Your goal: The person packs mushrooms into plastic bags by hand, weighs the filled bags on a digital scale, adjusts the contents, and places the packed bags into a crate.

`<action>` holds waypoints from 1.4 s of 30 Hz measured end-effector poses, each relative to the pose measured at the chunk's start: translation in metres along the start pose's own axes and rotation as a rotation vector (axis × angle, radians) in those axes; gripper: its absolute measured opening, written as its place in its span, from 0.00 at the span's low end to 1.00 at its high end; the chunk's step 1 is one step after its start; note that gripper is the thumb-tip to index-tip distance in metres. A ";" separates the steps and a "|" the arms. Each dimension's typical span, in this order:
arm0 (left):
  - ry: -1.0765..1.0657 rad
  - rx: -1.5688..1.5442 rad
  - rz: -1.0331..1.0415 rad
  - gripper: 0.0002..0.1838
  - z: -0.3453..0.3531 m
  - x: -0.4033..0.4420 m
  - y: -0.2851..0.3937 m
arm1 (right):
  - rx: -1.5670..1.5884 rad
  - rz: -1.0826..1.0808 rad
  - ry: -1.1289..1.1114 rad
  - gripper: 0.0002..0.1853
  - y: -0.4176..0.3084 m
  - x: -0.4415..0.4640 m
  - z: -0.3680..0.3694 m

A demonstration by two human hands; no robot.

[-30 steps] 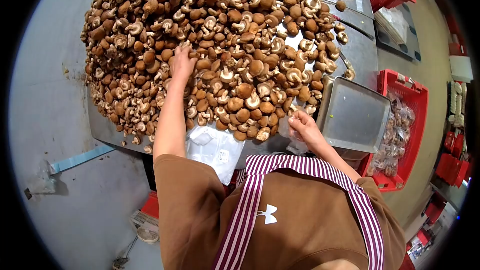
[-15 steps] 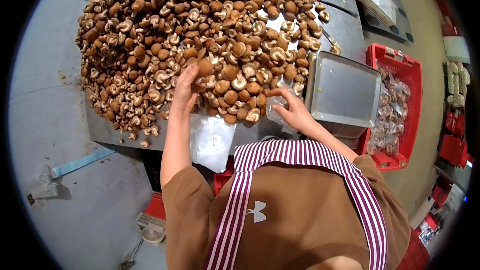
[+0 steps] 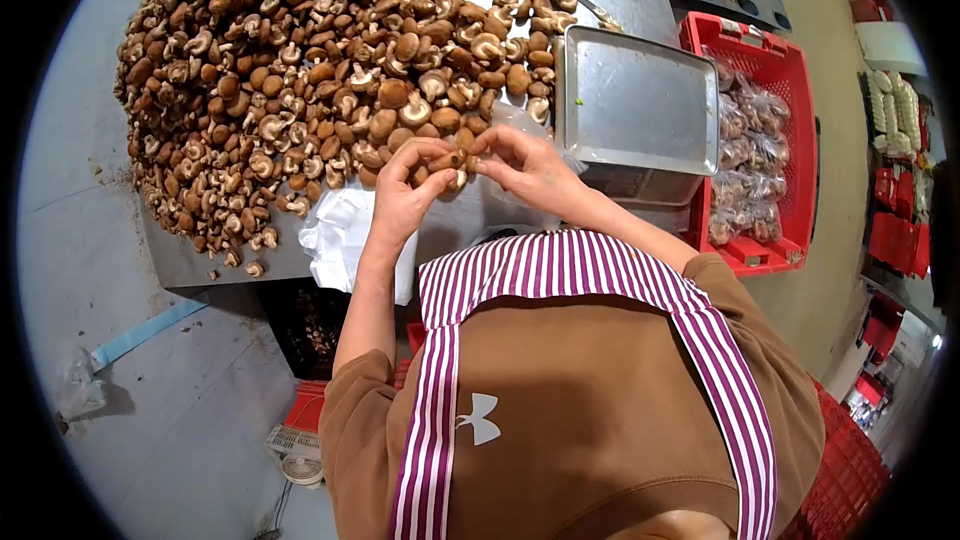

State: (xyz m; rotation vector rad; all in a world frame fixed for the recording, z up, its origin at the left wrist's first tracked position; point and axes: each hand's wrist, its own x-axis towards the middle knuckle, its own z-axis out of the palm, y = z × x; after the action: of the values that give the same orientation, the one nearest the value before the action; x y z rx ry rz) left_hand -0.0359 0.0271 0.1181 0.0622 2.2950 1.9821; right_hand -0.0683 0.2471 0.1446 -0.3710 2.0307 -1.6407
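Close together at the front edge of the mushroom heap (image 3: 300, 80), my two hands meet over a brown mushroom (image 3: 456, 162). Fingers and thumb of my left hand (image 3: 405, 195) are closed on it from the left. My right hand (image 3: 535, 172) pinches at its other side with thumb and forefinger. How many mushrooms are between the fingers I cannot tell. A clear plastic bag (image 3: 520, 118) lies behind and around my right hand, partly hidden by it. Below my left wrist, a stack of white plastic bags (image 3: 340, 230) hangs over the table edge.
To the right of my hands is a metal tray (image 3: 640, 105) on the table. Beyond it, a red crate (image 3: 800, 180) holds several bagged mushroom packs (image 3: 745, 160). A knife-like tool (image 3: 600, 12) lies near the tray's far corner.
My left hand has come back from the heap with a mushroom, toward my right hand. My right hand has moved from the clear bag to the mushroom. The view has shifted.
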 end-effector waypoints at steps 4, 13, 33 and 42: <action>-0.053 0.032 -0.011 0.13 0.016 -0.011 0.018 | -0.042 -0.102 -0.008 0.09 0.008 -0.012 0.002; -0.138 0.160 0.002 0.11 0.034 -0.024 0.041 | -0.060 -0.146 -0.052 0.09 0.008 -0.027 -0.004; -0.129 0.132 0.034 0.11 0.032 -0.036 0.026 | -0.215 -0.282 -0.132 0.07 0.011 -0.026 -0.006; -0.066 -0.036 -0.076 0.10 0.037 -0.039 0.019 | -0.245 -0.331 -0.094 0.09 0.012 -0.026 -0.004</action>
State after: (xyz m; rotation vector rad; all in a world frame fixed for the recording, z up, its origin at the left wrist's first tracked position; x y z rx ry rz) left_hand 0.0066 0.0623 0.1339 0.0357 2.1871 1.9537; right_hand -0.0478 0.2665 0.1388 -0.8960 2.1910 -1.5209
